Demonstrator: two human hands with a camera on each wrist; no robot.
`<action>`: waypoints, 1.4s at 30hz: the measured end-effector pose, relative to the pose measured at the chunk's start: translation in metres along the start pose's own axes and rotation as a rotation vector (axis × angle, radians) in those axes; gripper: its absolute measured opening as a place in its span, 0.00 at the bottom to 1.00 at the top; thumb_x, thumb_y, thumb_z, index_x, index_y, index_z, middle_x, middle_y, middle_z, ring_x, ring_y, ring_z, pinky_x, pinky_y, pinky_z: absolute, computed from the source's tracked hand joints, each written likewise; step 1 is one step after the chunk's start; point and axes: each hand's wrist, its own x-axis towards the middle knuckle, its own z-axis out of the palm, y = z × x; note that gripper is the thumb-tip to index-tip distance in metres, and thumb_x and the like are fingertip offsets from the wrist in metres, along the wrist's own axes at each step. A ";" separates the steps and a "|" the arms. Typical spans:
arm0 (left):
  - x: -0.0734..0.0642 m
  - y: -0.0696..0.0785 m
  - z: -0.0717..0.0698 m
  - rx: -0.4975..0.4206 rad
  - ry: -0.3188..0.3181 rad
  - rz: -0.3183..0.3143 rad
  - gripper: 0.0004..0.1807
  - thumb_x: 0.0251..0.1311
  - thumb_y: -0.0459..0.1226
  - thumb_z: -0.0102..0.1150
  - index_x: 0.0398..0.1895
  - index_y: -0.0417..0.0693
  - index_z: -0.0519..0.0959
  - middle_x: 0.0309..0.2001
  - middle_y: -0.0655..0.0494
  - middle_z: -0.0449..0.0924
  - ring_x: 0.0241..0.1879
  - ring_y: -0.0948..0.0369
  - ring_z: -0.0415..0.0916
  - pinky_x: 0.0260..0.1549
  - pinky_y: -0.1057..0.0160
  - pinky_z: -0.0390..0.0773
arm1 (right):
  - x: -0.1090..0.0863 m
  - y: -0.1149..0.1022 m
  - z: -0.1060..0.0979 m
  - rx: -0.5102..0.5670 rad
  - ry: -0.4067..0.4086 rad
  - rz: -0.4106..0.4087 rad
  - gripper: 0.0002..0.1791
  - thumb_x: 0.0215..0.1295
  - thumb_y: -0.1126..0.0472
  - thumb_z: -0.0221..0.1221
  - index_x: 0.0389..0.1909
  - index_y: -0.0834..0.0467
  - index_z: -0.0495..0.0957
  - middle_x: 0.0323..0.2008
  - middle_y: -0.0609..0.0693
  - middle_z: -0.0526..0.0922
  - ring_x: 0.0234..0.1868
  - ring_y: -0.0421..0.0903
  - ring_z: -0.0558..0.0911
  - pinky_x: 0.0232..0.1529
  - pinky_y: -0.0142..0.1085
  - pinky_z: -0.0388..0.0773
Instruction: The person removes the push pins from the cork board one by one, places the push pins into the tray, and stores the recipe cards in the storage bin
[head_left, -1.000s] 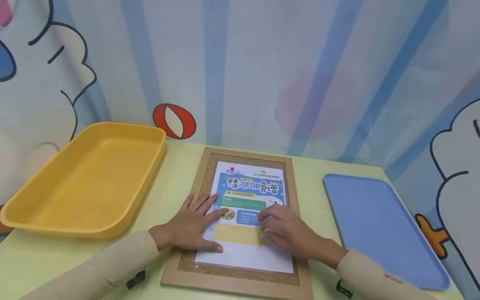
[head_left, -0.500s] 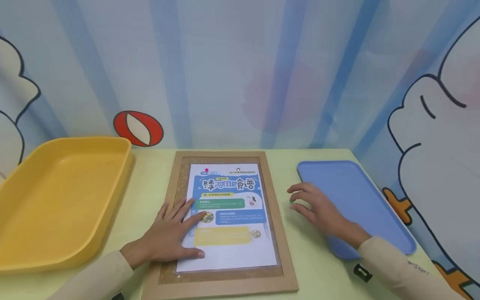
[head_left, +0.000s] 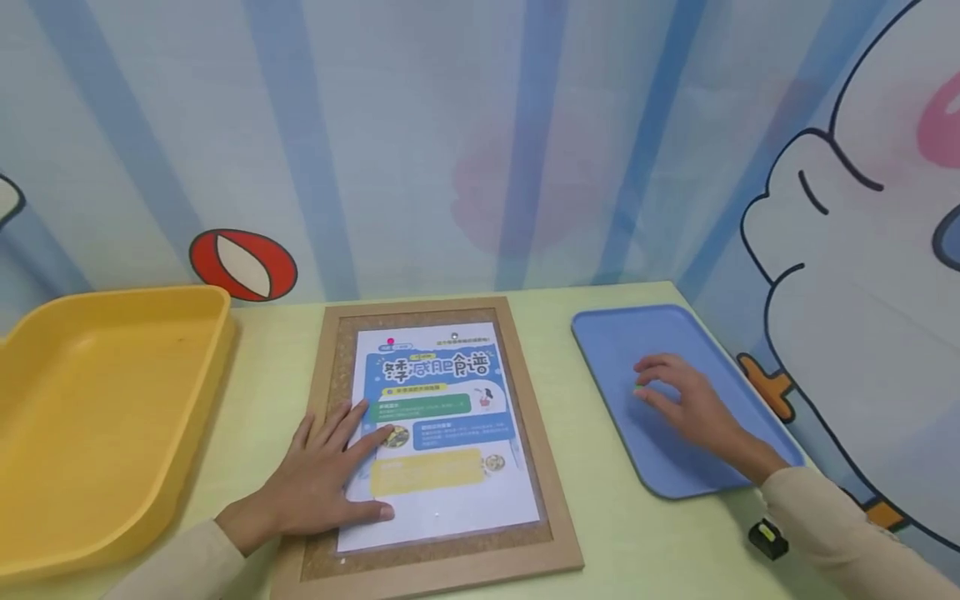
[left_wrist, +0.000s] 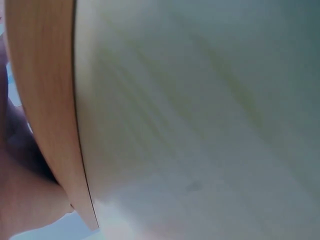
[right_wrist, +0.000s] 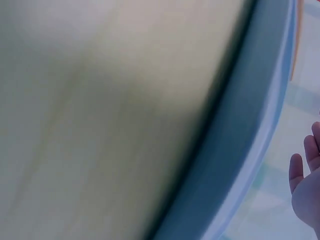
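Observation:
A printed poster sheet (head_left: 450, 500) lies on a cork board (head_left: 431, 557) with a wooden frame. My left hand (head_left: 311, 483) rests spread across the sheet's left edge and the frame. The left wrist view catches part of that hand (left_wrist: 25, 200) beside the frame's side (left_wrist: 45, 90). A pink pushpin (head_left: 390, 341) sits at the sheet's top left and a white pushpin (head_left: 453, 336) at its top right. Over the blue tray (head_left: 622, 333), my right hand (head_left: 690, 408) pinches a small green pushpin (head_left: 638, 387) between thumb and fingers, mostly hidden by them.
A deep yellow tray (head_left: 213, 350) stands on the left of the pale yellow table (head_left: 558, 417). Behind the table hangs a cartoon-printed backdrop (head_left: 405, 167). In the right wrist view the blue tray's edge (right_wrist: 265, 120) rises beside the tabletop.
My right hand has moved right, from the sheet across the table to over the blue tray, carrying the green pushpin. My left hand stays on the sheet; the head view has turned right.

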 end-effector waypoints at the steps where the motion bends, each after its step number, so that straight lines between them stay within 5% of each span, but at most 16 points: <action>1: 0.000 0.000 0.000 -0.002 0.000 0.002 0.53 0.47 0.76 0.55 0.74 0.60 0.66 0.79 0.40 0.51 0.78 0.38 0.43 0.68 0.25 0.39 | -0.001 0.002 -0.002 -0.009 -0.003 0.007 0.09 0.54 0.75 0.68 0.36 0.64 0.84 0.45 0.58 0.83 0.49 0.56 0.79 0.53 0.20 0.67; 6: 0.003 -0.001 -0.001 -0.003 0.001 0.003 0.53 0.46 0.76 0.55 0.74 0.60 0.66 0.79 0.41 0.51 0.79 0.38 0.43 0.68 0.25 0.38 | -0.004 0.011 -0.012 -0.056 -0.014 0.017 0.08 0.53 0.74 0.69 0.34 0.63 0.84 0.43 0.58 0.83 0.47 0.57 0.80 0.50 0.22 0.68; 12: 0.004 -0.002 0.001 -0.005 -0.018 -0.011 0.53 0.46 0.75 0.56 0.74 0.60 0.66 0.79 0.41 0.50 0.79 0.38 0.42 0.69 0.25 0.38 | -0.010 0.031 -0.014 -0.133 -0.053 -0.002 0.09 0.49 0.74 0.71 0.29 0.60 0.83 0.37 0.56 0.82 0.40 0.56 0.80 0.45 0.36 0.72; 27: 0.002 -0.002 -0.002 -0.015 -0.063 -0.044 0.54 0.45 0.76 0.56 0.74 0.61 0.65 0.80 0.43 0.48 0.80 0.39 0.39 0.69 0.26 0.36 | -0.013 0.048 -0.012 -0.152 -0.195 0.135 0.07 0.56 0.69 0.70 0.27 0.57 0.82 0.35 0.53 0.81 0.40 0.54 0.80 0.43 0.49 0.75; 36: 0.005 -0.002 0.000 -0.031 -0.080 -0.047 0.55 0.44 0.77 0.55 0.75 0.62 0.64 0.81 0.45 0.46 0.80 0.41 0.36 0.70 0.27 0.32 | 0.020 0.035 -0.022 -0.111 -0.245 0.208 0.12 0.64 0.64 0.66 0.44 0.66 0.83 0.45 0.64 0.83 0.47 0.62 0.81 0.46 0.59 0.78; 42: 0.004 -0.003 -0.001 -0.039 -0.081 -0.046 0.55 0.44 0.77 0.56 0.75 0.61 0.64 0.81 0.44 0.46 0.80 0.40 0.36 0.70 0.27 0.32 | 0.053 0.013 0.000 -0.006 -0.252 0.164 0.17 0.66 0.61 0.65 0.52 0.65 0.82 0.48 0.62 0.83 0.48 0.61 0.80 0.44 0.57 0.78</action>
